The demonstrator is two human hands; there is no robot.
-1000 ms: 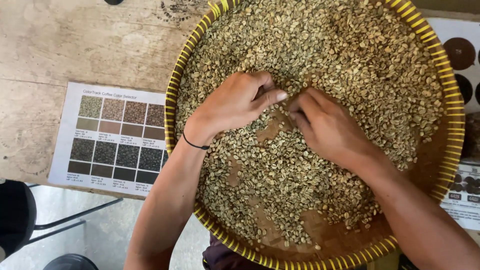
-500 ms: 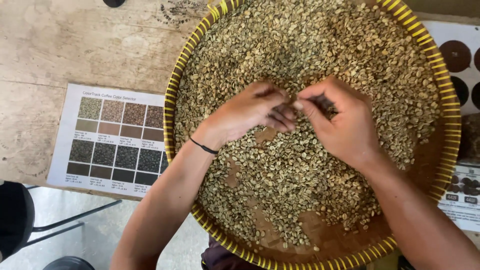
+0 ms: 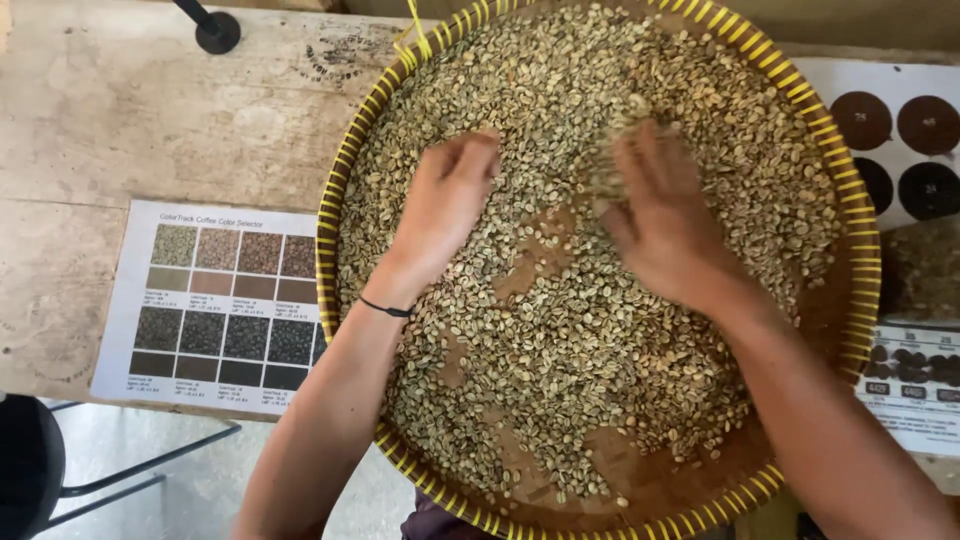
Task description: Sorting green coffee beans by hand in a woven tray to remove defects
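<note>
Left hand (image 3: 447,205) flat, fingers spread, palm down on green coffee beans (image 3: 560,340), nothing gripped. Right hand (image 3: 660,215) open, likewise. Woven tray (image 3: 330,290); colour chart (image 3: 225,300) at 9 o'clock.

right hand (image 3: 660,215) fingertips blurred, tray (image 3: 330,290) rim cut off top and bottom

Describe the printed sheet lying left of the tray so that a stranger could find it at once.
Start at the big round woven tray with the yellow rim, full of pale beans. Just left of it, on the wooden table, lies a white sheet. Unlike the papers with dark circles on the right, it shows a grid of square bean photos and brown swatches.
</note>
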